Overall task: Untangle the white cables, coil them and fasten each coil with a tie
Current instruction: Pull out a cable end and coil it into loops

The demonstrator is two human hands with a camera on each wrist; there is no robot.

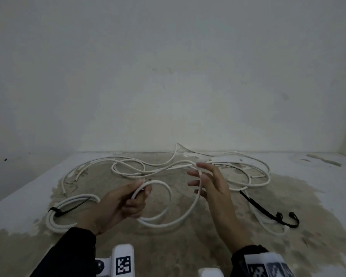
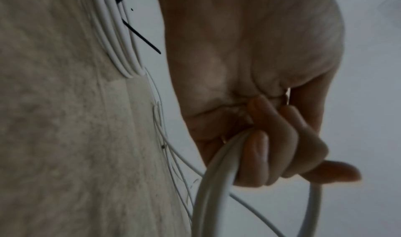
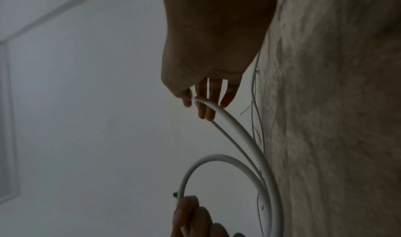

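Note:
My left hand grips a white cable near its end, with two loose loops hanging from the curled fingers. My right hand is raised to the right, fingers straight and spread, and the same cable runs across them. Behind the hands the tangle of white cables sprawls along the wall. A finished coil lies at the left, bound by a black tie.
A loose black tie lies at the right over more white cable. The stained concrete surface ends at a white wall behind and drops off at the left edge. Wrist camera mounts sit at the bottom.

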